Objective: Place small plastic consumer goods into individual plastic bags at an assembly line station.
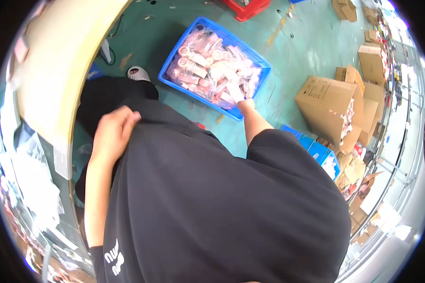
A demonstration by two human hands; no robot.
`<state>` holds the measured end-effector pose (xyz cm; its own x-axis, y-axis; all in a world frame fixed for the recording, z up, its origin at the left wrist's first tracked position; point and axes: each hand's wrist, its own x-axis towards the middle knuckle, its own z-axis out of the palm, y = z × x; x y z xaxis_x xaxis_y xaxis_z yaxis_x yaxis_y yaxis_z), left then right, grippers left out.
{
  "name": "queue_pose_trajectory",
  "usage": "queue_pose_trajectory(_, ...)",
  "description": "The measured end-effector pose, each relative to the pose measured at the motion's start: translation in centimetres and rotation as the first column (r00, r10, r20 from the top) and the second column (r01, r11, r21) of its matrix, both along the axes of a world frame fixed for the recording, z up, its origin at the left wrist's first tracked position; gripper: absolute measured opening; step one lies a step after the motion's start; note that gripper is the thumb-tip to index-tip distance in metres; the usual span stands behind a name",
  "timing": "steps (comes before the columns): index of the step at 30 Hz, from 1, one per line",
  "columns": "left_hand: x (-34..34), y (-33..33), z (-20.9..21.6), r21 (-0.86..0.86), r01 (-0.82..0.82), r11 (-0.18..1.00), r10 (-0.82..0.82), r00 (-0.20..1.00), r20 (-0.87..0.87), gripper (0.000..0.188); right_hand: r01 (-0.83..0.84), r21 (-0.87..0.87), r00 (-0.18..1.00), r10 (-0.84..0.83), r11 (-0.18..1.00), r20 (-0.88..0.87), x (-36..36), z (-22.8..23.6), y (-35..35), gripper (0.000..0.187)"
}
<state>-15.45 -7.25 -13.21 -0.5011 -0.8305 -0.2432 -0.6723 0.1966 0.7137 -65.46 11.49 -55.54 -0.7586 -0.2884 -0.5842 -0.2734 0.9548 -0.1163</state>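
A blue plastic crate [174,47] stands on the floor ahead of me, full of pink parts in clear plastic bags [217,66]. Some of the parts have round, ring-like ends. My right hand [245,104] reaches over the crate's near right edge and touches the bagged parts there. Its fingertips are hidden among them, so their grip cannot be made out. My left hand [113,129] rests on my black clothing over the thigh, fingers curled together, with nothing visible in it.
A pale table [75,61] runs along my left. Open cardboard boxes [323,101] stand to the right, beside a blue bin [316,150]. A red plastic stool or crate [245,10] is at the far side. A white shoe [138,74] shows near the crate's left.
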Motion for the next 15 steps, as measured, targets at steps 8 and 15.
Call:
queue_pose_trajectory(8, -2.8, -1.5, 1.0, 0.316, 0.056, 0.947, -0.123, 0.973, 0.197, 0.037, -0.125, 0.256, 0.991, 0.13, 0.959, -0.005, 8.1, 2.9, -2.8, 0.07)
queue_pose_trajectory(15, -4.0, -2.0, 0.1, 0.376, 0.05, 0.925, -0.142, 0.965, 0.222, 0.038, -0.048, 0.322, 0.993, 0.011, 0.945, 0.114, 4.1, 0.8, -2.0, 0.088)
